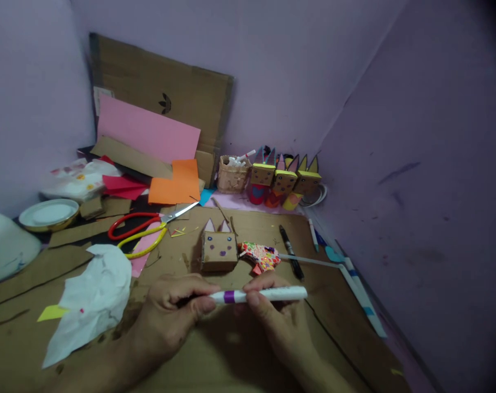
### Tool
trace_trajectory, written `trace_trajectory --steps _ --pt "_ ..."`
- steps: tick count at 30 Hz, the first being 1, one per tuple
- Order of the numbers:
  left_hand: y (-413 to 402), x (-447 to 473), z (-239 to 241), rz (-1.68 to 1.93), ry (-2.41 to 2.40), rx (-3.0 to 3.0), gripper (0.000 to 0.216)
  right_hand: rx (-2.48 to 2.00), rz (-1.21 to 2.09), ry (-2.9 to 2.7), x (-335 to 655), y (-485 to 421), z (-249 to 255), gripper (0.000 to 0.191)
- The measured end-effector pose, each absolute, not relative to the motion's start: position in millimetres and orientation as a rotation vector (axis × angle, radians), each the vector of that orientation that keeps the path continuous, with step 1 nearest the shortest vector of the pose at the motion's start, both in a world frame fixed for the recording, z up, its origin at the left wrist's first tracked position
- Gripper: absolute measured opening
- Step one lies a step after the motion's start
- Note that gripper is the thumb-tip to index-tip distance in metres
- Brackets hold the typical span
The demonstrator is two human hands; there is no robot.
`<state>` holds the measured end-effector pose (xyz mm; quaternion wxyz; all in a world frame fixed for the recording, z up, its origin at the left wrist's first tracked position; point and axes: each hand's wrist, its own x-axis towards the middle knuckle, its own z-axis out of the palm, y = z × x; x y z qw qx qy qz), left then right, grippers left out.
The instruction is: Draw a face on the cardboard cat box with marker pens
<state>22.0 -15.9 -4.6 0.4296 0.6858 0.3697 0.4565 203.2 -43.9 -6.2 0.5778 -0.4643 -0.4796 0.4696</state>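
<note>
Between my two hands lies a white marker pen [281,294] with a purple band, held level above the cardboard. My left hand [172,308] pinches its left end between thumb and fingers. Around its barrel, just right of the band, the fingers of my right hand [275,311] are closed. Just beyond the marker stands a small cardboard box [219,248] with pointed ears, eyes and purple spots drawn as an animal face. Beside it on the right is a glue gun [260,256] with a colourful patterned body and a pale stick behind it. A black pen [291,251] lies farther right.
Red-and-yellow scissors [149,232] lie open at the left, near crumpled white paper [96,295]. At the back are a small basket [232,174] of markers and several cat-faced cardboard figures [286,180]. Orange paper [175,183] and a cardboard sheet [161,71] sit by the wall.
</note>
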Motion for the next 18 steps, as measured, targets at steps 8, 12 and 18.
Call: trace_trajectory --steps 8,12,18 --pt "-26.0 21.9 -13.8 1.145 0.907 1.561 0.014 -0.976 1.093 -1.223 203.4 -47.6 -21.0 0.014" --pt "-21.6 25.1 -6.7 1.237 0.972 1.776 0.014 -0.995 1.023 -1.252 201.0 -45.9 -16.6 0.013" --pt "-8.1 16.0 8.0 1.228 1.066 1.736 0.027 -0.993 0.722 -1.471 215.3 -38.3 -5.1 0.006"
